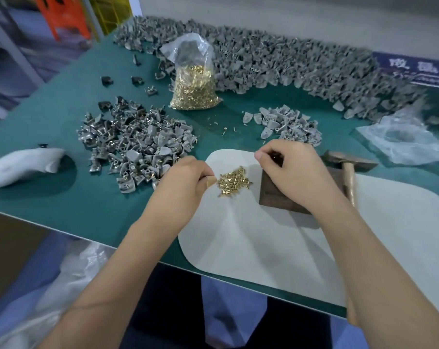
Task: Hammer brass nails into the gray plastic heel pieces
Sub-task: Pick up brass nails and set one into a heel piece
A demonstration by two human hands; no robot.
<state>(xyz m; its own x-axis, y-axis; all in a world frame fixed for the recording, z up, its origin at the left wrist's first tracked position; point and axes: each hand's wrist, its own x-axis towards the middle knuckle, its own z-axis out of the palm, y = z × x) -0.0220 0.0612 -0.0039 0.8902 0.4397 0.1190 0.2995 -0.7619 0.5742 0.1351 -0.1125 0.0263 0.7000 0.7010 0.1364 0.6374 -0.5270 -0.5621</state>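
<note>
A small pile of brass nails (234, 181) lies on a white mat (251, 238). My left hand (185, 182) sits at the pile's left edge, with curled fingers and thumb pinching a nail there. My right hand (291, 172) is curled over a dark metal block (276, 196) and pinches a small dark piece that is mostly hidden under the fingers. A hammer (349, 170) lies just right of the block, untouched. Gray heel pieces with nails in them (137, 144) are heaped to the left. A smaller pile of plain gray heel pieces (286, 124) lies beyond my right hand.
A clear bag of brass nails (195, 89) stands at mid-table. A long heap of gray heel pieces (301, 61) runs along the back. A white moulded object (24, 167) lies at the left and crumpled plastic (404, 142) at the right. The green table's front edge (87, 235) is near.
</note>
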